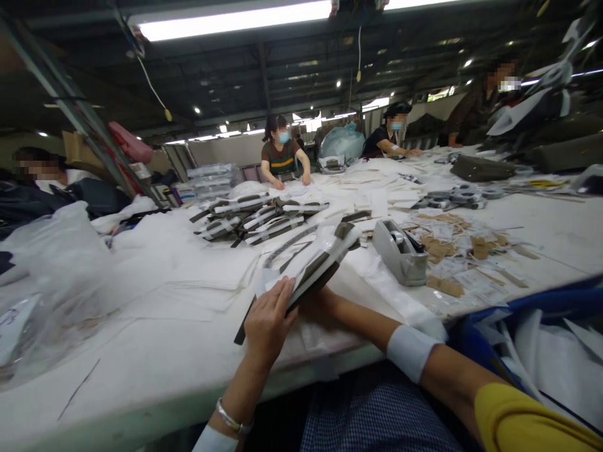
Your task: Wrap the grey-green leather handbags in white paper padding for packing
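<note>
A dark olive fabric strap bundle [325, 257], partly wrapped in white sheet, slants up and away from me above the table's front part. My left hand [271, 320] is closed around its near end, with the fingers on top and the thumb against the side. Behind and under the same bundle is my right hand [321, 301]; its fingers are hidden by the bundle, so their grip does not show. A dark strap end sticks out below my left hand. Beyond the bundle lies a pile of similar wrapped straps [264, 216]. To its right stands a grey tape dispenser [400, 254].
Brown tags [447, 242] and tape rolls [459, 194] lie at the right. White sheets [202, 270] and crumpled plastic bags [61, 270] cover the left of the table. A blue bin [471, 339] is at the right edge. A masked person [285, 157] works across the table; others sit farther off.
</note>
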Available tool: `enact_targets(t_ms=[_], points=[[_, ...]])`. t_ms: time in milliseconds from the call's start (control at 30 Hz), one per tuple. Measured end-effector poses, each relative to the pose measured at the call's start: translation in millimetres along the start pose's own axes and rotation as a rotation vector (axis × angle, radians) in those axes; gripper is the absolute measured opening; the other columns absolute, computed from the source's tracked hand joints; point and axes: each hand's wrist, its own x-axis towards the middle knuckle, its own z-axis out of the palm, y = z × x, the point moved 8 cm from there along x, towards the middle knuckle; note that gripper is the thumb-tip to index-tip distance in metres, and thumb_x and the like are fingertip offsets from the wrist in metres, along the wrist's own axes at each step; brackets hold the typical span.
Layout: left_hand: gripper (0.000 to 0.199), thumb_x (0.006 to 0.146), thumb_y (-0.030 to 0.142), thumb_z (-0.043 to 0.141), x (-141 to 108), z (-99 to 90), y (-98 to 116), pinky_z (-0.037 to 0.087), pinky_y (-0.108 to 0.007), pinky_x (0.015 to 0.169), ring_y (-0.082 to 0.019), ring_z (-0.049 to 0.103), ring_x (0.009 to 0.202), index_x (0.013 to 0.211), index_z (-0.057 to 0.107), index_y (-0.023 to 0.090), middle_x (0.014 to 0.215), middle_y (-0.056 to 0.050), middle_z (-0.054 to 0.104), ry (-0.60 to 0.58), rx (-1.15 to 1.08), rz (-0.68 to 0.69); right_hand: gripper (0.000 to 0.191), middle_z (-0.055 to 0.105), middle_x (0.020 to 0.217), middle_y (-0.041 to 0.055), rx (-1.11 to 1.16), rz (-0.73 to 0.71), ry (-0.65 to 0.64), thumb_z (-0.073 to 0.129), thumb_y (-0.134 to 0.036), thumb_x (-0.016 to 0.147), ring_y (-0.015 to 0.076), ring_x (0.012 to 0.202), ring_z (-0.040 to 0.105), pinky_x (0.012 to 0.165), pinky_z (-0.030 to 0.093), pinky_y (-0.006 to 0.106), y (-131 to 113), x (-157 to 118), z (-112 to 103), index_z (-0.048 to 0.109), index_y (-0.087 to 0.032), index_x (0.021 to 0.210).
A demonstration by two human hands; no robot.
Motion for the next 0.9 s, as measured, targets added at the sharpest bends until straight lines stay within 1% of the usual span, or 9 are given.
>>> enact_targets(t_ms=[100,200,300,367,433,533,633,767,900], points=[[0.054,0.093,0.023,0.06,-10,6.4,14,0.052,-0.036,0.095,-0.024,0.062,0.117,0.144,0.044,0.021,0.136,-0.009,0.059,-0.027,-0.016,0.055,0.038,0.067,0.127,0.0092,-0.053,-0.063,-0.093,0.055,-0.008,0.083,0.0287,0.119,0.061,0.106,0.045,0.043,-7,-48,-16,0.069,-0.018,0.117],[0.048,0.094,0.019,0.055,-26,18.3,30,0.053,-0.036,0.096,-0.024,0.06,0.121,0.142,0.047,0.022,0.138,-0.009,0.058,-0.049,-0.002,0.124,0.024,0.076,0.102,0.0074,-0.119,-0.196,-0.198,0.054,-0.018,0.091,0.0236,0.093,0.071,0.086,0.056,0.036,-30,-101,-41,0.072,-0.021,0.107],[0.043,0.096,0.015,0.052,-36,25.3,46,0.053,-0.036,0.097,-0.023,0.058,0.124,0.138,0.052,0.022,0.139,-0.007,0.057,-0.05,0.016,0.201,0.022,0.076,0.092,0.0045,-0.08,-0.296,-0.112,0.052,-0.027,0.096,0.0182,0.084,0.071,0.079,0.056,0.029,-59,-113,-79,0.072,-0.022,0.105],[0.04,0.096,0.014,0.051,-38,23.7,54,0.054,-0.035,0.096,-0.022,0.059,0.123,0.135,0.055,0.023,0.137,-0.006,0.059,-0.035,0.022,0.227,0.022,0.076,0.098,0.0043,-0.037,-0.252,0.018,0.054,-0.031,0.096,0.0182,0.091,0.071,0.085,0.055,0.029,-63,-89,-100,0.073,-0.022,0.105],[0.04,0.096,0.014,0.052,-38,20.2,59,0.054,-0.033,0.095,-0.021,0.061,0.121,0.134,0.056,0.023,0.135,-0.005,0.06,-0.033,0.029,0.239,0.024,0.075,0.109,0.0048,-0.052,-0.094,0.039,0.054,-0.032,0.096,0.0196,0.102,0.069,0.094,0.052,0.031,-46,-50,-102,0.072,-0.022,0.108],[0.039,0.096,0.014,0.051,-40,15.5,65,0.055,-0.032,0.095,-0.021,0.061,0.12,0.134,0.056,0.024,0.135,-0.004,0.06,-0.05,0.03,0.245,0.033,0.069,0.123,0.0082,-0.142,0.192,-0.131,0.058,-0.03,0.092,0.0223,0.107,0.068,0.096,0.051,0.033,-1,12,-70,0.066,-0.018,0.122],[0.04,0.097,0.014,0.05,-43,13.2,66,0.055,-0.033,0.095,-0.021,0.059,0.123,0.135,0.054,0.025,0.137,-0.003,0.059,-0.052,0.019,0.222,0.039,0.072,0.113,0.0169,-0.191,0.355,-0.216,0.072,-0.036,0.081,0.0322,0.108,0.066,0.095,0.05,0.039,36,57,-34,0.071,-0.011,0.111],[0.039,0.098,0.015,0.049,-45,12.9,66,0.055,-0.033,0.096,-0.02,0.058,0.124,0.135,0.055,0.025,0.137,-0.003,0.059,-0.032,0.0,0.198,0.031,0.074,0.101,0.0167,-0.185,0.523,-0.24,0.082,-0.037,0.07,0.0361,0.112,0.063,0.094,0.049,0.04,60,85,0,0.074,-0.013,0.088],[0.038,0.097,0.017,0.05,-45,14.5,65,0.055,-0.032,0.096,-0.02,0.058,0.124,0.134,0.056,0.026,0.136,-0.003,0.059,-0.019,-0.009,0.188,0.016,0.073,0.081,0.0098,-0.044,0.654,-0.246,0.077,-0.025,0.073,0.0251,0.087,0.069,0.079,0.054,0.038,70,89,12,0.069,-0.013,0.079]])
